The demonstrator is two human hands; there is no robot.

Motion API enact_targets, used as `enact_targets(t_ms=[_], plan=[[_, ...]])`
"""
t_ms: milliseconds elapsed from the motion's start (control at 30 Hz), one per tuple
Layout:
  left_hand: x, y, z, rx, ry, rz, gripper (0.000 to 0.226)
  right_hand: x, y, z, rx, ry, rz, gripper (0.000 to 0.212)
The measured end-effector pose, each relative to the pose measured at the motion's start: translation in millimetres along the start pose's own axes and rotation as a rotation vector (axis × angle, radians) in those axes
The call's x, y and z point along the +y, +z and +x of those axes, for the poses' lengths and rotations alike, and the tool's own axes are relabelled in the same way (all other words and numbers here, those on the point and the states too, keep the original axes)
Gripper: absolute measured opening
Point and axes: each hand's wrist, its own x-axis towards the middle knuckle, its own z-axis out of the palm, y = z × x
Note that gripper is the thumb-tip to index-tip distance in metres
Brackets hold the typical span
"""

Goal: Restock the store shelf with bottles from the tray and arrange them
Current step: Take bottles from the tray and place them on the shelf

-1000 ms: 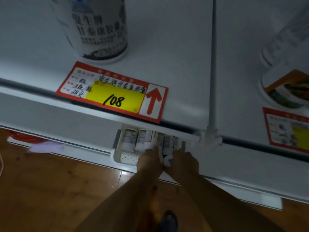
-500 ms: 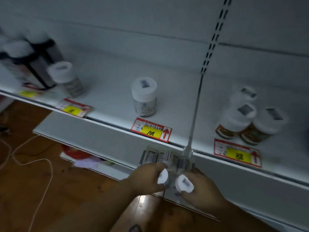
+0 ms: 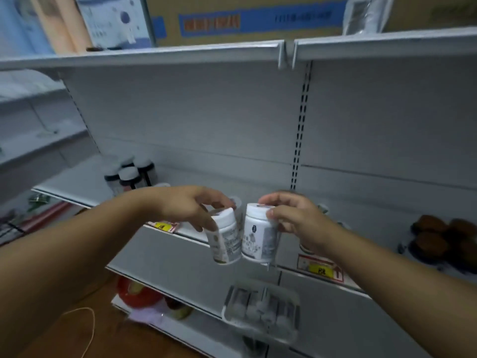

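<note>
My left hand point(image 3: 187, 206) grips a white-capped bottle point(image 3: 225, 239) by its lid, and my right hand point(image 3: 294, 215) grips a second white bottle point(image 3: 258, 236) the same way. The two bottles hang side by side, nearly touching, in front of the grey middle shelf point(image 3: 180, 257). Below them, on the lowest shelf, sits the white tray point(image 3: 260, 310) with several more bottles lying in it. Another white bottle on the middle shelf is mostly hidden behind my hands.
Dark-banded bottles point(image 3: 131, 174) stand at the shelf's left. Brown-lidded jars point(image 3: 444, 239) stand at its right. Red and yellow price tags point(image 3: 320, 270) line the shelf edge. A cardboard box point(image 3: 245, 19) sits on the top shelf. A red object point(image 3: 134, 293) lies low on the left.
Both hands rose from the tray, each lifting a bottle up to the middle shelf's height. My view tilted upward, so the top shelf now shows.
</note>
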Motion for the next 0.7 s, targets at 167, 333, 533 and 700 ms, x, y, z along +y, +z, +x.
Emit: enact_targets(t_ms=[167,333,533,700], plan=[[8.1,-10.1,-1.9,0.004,-0.018,0.009,0.037,-5.5,-6.4,7.2,0.012,-0.022,0.046,0.018],[9.6,-20.0,18.9,0.17,0.024,0.116,0.027,-8.9,-18.9,14.1,0.067,-0.082,0.032,0.021],[17.6,-36.8,71.8,0.291,0.107,0.406,0.049,-20.8,-42.1,26.4,0.231,-0.104,-0.003,0.028],[4.3,-58.2,91.9,0.223,0.176,0.39,0.05,-17.9,-41.0,34.6,0.234,-0.075,-0.118,0.03]])
